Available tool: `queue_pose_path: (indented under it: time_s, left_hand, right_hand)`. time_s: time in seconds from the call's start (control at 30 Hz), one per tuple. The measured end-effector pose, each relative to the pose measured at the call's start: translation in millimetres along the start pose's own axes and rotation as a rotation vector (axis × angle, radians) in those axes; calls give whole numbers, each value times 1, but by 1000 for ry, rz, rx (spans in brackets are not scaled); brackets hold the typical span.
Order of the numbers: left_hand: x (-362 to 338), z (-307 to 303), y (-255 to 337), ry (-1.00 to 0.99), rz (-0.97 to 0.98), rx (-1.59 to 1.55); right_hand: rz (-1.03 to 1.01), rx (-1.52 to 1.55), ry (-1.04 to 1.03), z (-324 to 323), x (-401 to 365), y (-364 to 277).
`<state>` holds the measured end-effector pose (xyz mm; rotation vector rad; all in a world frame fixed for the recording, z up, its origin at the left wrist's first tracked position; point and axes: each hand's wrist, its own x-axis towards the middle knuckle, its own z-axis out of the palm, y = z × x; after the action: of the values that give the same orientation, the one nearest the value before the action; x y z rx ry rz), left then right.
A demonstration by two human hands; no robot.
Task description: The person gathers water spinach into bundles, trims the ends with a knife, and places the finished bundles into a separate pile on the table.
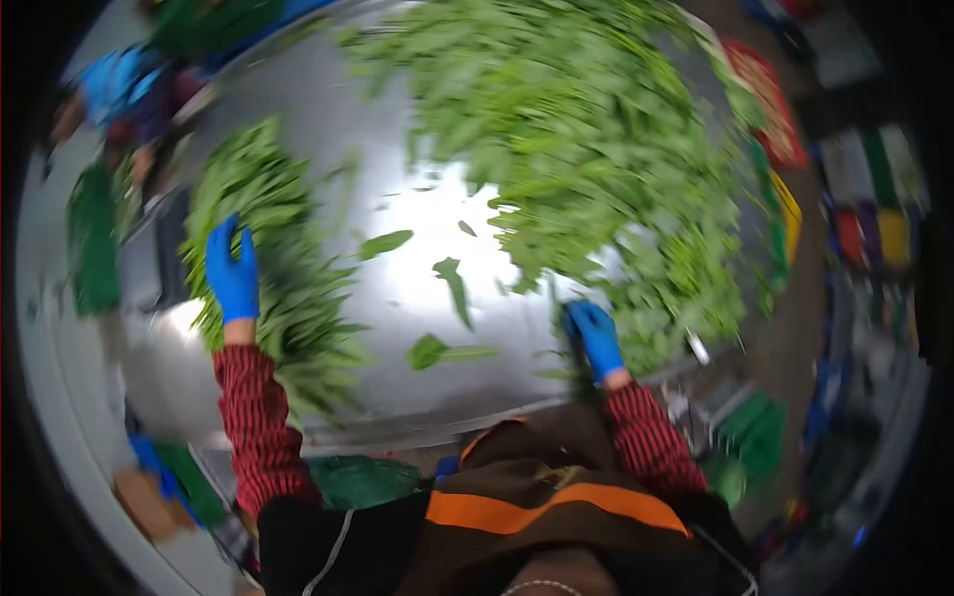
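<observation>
A bundle of leafy green stalks (pixel 288 258) lies on the left of the shiny metal table (pixel 397 382). On its left side rests my left hand (pixel 233 270), in a blue glove, with thumb and fingers apart. A much larger heap of the same greens (pixel 596 139) covers the table's right side. By that heap's lower left edge is my right hand (pixel 594 336), also blue-gloved, its fingers bent together; a dark shape lies beside them, too blurred to name. Loose leaves (pixel 454 288) are scattered between the two piles.
Another person (pixel 124 89) is at the upper left, beyond the table. A dark grey box (pixel 157 253) stands by the table's left edge. Green bags (pixel 363 482) lie below the near edge. A red tray (pixel 763 99) is at the upper right.
</observation>
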<state>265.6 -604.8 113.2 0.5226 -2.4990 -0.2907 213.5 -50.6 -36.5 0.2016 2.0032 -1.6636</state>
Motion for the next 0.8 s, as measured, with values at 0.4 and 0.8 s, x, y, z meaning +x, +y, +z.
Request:
queue_pose_path:
  time_s: [0.4, 0.8]
  left_hand:
    - [-43, 216, 269, -260, 266, -654]
    - [-158, 159, 385, -679, 425, -249]
  right_hand:
    - [132, 298, 279, 15, 96, -28]
    - [279, 1197, -63, 5, 23, -65]
